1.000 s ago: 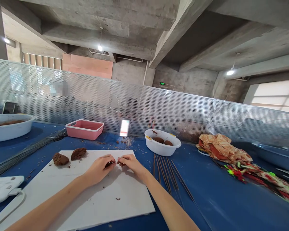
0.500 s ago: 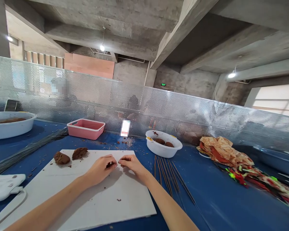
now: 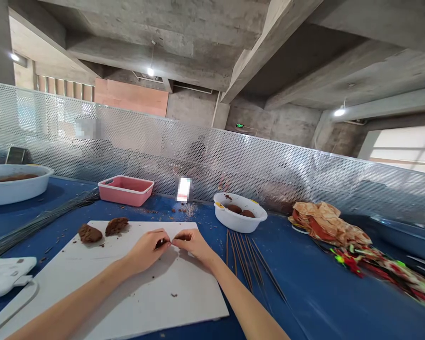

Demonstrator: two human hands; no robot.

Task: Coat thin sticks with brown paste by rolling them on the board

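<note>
My left hand is held over the white board, its thumb and fingers pinched together. A dark brown patch shows inside its curl, but I cannot tell whether it is material or shadow. My right hand is also pinched, and its fingertips meet those of the left. Whatever lies between the fingertips is too small to name. Two crumbly brown clay-like lumps, a left one and a right one, rest on the board's far left part. Small brown crumbs are scattered nearer me.
Brown-coated thin sticks lie right of the board. Behind them stands a white basin holding brown lumps. A pink basket, thin wires, another basin and a white device are leftward. Crumpled paper lies right; a perforated metal screen runs behind.
My right hand has shifted slightly left, closing the small gap so that its fingertips now touch those of my left hand. The lumps and sticks have stayed put.
</note>
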